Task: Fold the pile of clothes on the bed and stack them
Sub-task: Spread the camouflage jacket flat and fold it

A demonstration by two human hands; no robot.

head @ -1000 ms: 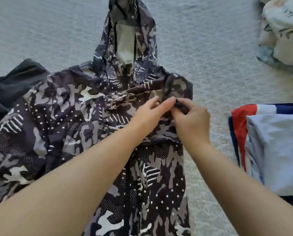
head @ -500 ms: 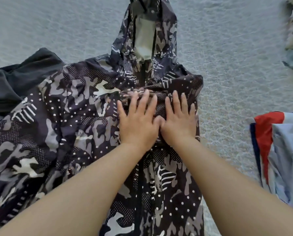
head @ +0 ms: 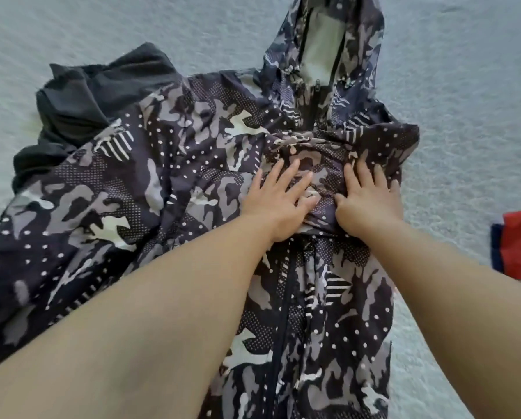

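On the pale grey bedspread [head: 465, 86] a camouflage hooded jacket [head: 168, 189] lies spread out, front side up, with the hood [head: 322, 40] pointing away from the person and the zipper [head: 286, 297] running down the middle. Both hands press flat on the chest part, on a sleeve that is folded across the front. The left hand [head: 279, 201] has its fingers straight and spread, it holds nothing. The right hand [head: 368, 201] is just beside it, also flat with straight fingers, not gripping. Under the jacket's left shoulder a black garment [head: 87, 98] is partly covered. Near the right edge, well apart from the jacket, a red and blue folded cloth [head: 516, 243] shows.
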